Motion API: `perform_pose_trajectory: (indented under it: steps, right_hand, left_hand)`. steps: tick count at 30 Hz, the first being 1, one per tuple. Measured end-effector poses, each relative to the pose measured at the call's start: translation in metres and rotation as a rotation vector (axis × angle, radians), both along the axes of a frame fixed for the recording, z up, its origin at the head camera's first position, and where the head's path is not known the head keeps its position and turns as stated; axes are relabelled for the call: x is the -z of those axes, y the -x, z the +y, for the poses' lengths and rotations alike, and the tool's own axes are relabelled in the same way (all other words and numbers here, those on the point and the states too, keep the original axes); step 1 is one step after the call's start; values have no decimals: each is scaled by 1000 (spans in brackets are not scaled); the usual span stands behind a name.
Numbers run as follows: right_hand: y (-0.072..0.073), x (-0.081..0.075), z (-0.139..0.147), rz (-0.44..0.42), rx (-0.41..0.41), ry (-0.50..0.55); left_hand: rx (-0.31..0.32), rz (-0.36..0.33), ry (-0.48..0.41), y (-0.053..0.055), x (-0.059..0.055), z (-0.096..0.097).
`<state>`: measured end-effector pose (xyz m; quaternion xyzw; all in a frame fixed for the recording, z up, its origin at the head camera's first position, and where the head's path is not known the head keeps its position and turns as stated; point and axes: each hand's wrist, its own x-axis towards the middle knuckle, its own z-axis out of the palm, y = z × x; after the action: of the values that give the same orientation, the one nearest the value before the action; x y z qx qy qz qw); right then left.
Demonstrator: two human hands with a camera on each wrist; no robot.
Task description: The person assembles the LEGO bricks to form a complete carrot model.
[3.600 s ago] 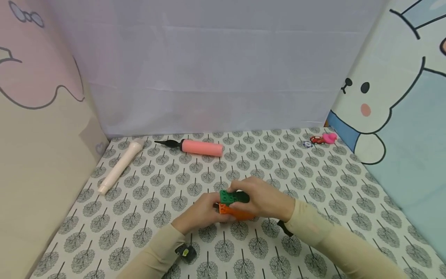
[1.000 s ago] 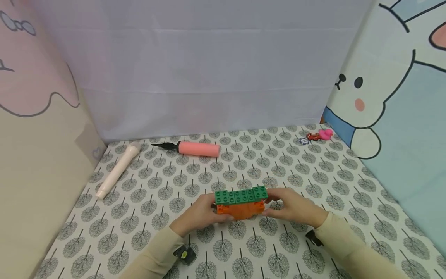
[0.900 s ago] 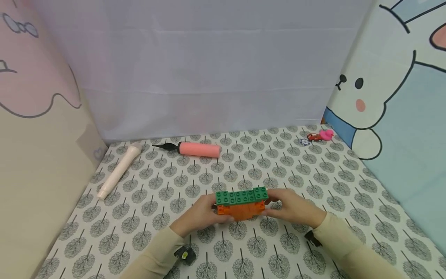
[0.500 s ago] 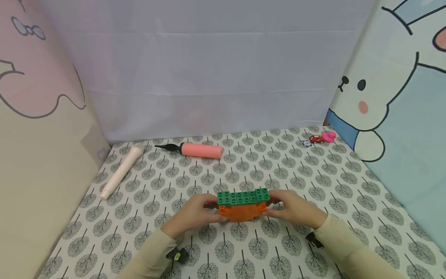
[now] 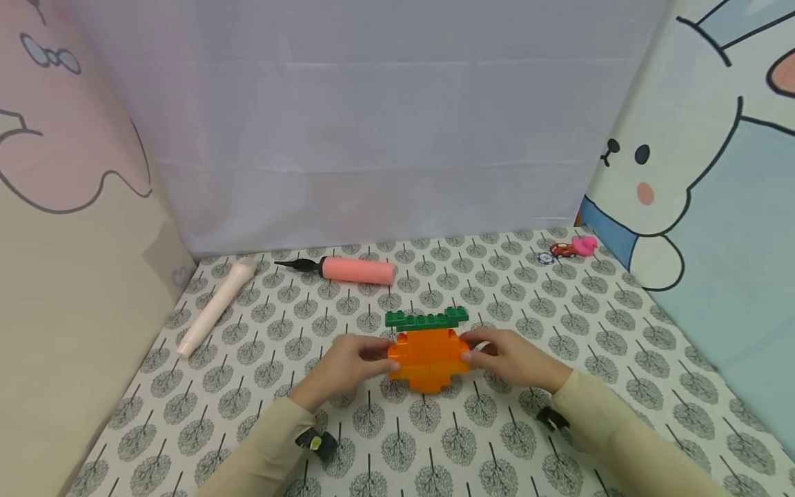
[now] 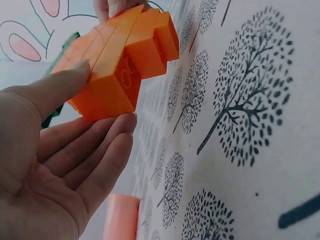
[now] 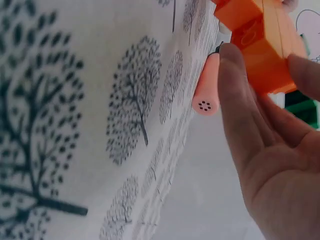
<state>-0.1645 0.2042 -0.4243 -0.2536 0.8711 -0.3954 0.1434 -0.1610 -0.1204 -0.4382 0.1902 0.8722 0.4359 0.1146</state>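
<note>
A model built of toy bricks is in the middle of the head view, with an orange stepped body (image 5: 428, 355) and a green studded strip (image 5: 428, 321) along its far side. My left hand (image 5: 348, 366) pinches its left end between thumb and fingers; in the left wrist view the thumb presses on the orange bricks (image 6: 112, 75) and the fingertips support them from the other side. My right hand (image 5: 512, 355) pinches the right end the same way, and the right wrist view shows its fingers against the orange bricks (image 7: 270, 50). The broad orange face is turned toward the head camera.
Behind the model lies a pink hand pump (image 5: 358, 270) with a black nozzle. A pale long tube (image 5: 217, 307) rests at the left edge. A pink toy duck (image 5: 585, 246), a red toy car (image 5: 563, 250) and a poker chip (image 5: 546, 258) sit at the back right.
At first my right hand covered the green strip; then both hands held the ends. The model has since tilted, its green studs swinging away and the orange face turning up into view.
</note>
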Motion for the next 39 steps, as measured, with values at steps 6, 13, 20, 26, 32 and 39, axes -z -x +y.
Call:
perform_pose_trajectory:
  steps: [6, 13, 20, 26, 32, 39]
  right_hand:
    - [7, 2, -8, -184, 97, 46]
    - [12, 6, -18, -356, 202, 122]
    - [16, 11, -20, -390, 265, 122]
    - [17, 15, -21, -396, 279, 112]
    - [16, 17, -24, -399, 307, 85]
    - [15, 16, -24, -370, 299, 37]
  left_hand:
    - [-92, -23, 29, 3, 2, 1]
    - [-156, -22, 77, 3, 6, 4]
    - [-187, -11, 98, 2, 7, 14]
    - [-205, 75, 157, 0, 5, 20]
    - [-219, 63, 139, -2, 7, 22]
    - [-217, 55, 131, -2, 7, 21]
